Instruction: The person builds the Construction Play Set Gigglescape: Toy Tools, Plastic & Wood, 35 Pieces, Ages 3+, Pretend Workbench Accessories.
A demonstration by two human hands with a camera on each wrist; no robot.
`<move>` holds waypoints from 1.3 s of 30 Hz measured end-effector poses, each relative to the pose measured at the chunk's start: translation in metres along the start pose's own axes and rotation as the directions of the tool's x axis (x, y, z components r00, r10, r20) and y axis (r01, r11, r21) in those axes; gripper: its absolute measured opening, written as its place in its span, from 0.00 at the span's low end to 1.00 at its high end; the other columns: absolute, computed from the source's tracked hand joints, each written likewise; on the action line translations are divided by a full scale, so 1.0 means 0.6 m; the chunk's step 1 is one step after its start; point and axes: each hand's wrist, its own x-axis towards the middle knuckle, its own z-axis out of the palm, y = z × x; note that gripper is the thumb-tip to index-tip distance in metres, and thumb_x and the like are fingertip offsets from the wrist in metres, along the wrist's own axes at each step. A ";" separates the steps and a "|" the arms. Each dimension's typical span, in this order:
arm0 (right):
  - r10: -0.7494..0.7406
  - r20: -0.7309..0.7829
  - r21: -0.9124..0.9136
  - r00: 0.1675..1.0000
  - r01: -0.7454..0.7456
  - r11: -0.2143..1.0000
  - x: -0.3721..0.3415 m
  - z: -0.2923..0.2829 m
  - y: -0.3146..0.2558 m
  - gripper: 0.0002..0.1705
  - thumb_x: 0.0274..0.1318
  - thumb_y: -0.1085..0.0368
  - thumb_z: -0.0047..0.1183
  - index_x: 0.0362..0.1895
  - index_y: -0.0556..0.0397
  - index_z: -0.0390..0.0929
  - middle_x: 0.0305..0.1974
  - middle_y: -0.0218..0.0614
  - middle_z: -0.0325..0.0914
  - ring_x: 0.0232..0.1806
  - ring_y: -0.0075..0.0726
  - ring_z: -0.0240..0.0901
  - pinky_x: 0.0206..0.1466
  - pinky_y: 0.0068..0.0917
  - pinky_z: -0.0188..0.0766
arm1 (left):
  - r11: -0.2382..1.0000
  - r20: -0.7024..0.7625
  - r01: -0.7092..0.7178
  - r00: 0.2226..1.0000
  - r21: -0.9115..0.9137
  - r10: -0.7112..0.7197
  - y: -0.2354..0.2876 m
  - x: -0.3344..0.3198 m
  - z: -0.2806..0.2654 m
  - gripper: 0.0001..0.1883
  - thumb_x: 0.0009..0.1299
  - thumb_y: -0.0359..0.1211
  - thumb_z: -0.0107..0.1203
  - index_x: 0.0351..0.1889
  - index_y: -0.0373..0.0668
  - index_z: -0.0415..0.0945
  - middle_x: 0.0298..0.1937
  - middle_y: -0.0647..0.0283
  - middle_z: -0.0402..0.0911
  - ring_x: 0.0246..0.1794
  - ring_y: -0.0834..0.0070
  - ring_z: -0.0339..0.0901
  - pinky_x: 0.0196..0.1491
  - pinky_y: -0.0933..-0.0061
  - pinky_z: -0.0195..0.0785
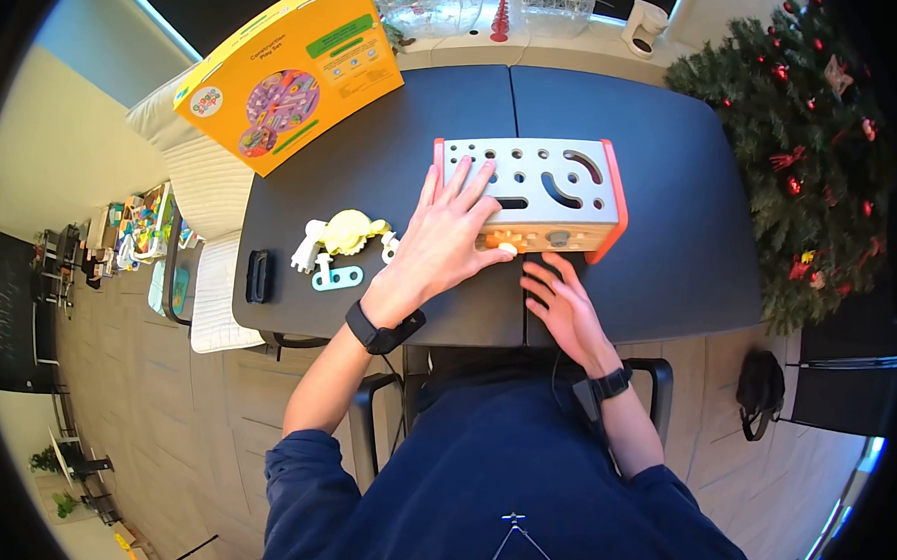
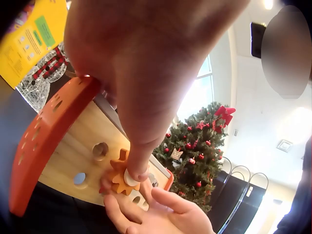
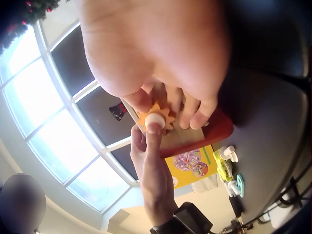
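Thumb (image 2: 140, 167) on knob (image 2: 129, 179) — left hand (image 1: 445, 235) splayed atop toy box (image 1: 530, 166), right hand (image 1: 568, 310) loosely spread

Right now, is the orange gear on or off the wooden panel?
On: the gear lies against the panel, the left hand touching its white cap.

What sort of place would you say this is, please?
Perhaps a playroom or classroom decorated for Christmas: an ornamented tree stands beside the black table, which holds a yellow "Construction Play Set" box and a toy workbench.
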 end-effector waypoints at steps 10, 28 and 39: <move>0.069 0.096 -0.657 0.993 0.011 0.754 0.014 0.044 -0.029 0.17 0.84 0.63 0.46 0.67 0.56 0.76 0.60 0.37 0.83 0.60 0.32 0.81 0.64 0.32 0.74 | 0.796 -0.134 0.054 0.977 -0.603 -0.168 -0.008 -0.017 -0.027 0.19 0.77 0.35 0.67 0.62 0.41 0.79 0.85 0.46 0.66 0.87 0.48 0.59 0.81 0.49 0.61; 0.158 0.190 -0.811 0.969 0.064 0.581 -0.003 0.112 -0.030 0.14 0.83 0.64 0.48 0.58 0.59 0.81 0.51 0.38 0.87 0.55 0.32 0.85 0.63 0.32 0.78 | 0.956 0.014 0.138 0.989 0.259 -0.147 -0.192 -0.157 0.022 0.10 0.67 0.27 0.64 0.47 0.41 0.85 0.50 0.57 0.74 0.54 0.60 0.74 0.56 0.58 0.71; 0.169 0.109 -0.816 0.980 -0.009 0.578 0.005 0.093 -0.035 0.14 0.84 0.65 0.48 0.58 0.60 0.81 0.50 0.36 0.87 0.54 0.31 0.84 0.61 0.30 0.78 | 0.946 -0.143 0.293 0.939 -0.139 -0.312 -0.161 -0.087 0.016 0.19 0.74 0.41 0.69 0.54 0.41 0.77 0.45 0.55 0.86 0.47 0.50 0.83 0.53 0.51 0.75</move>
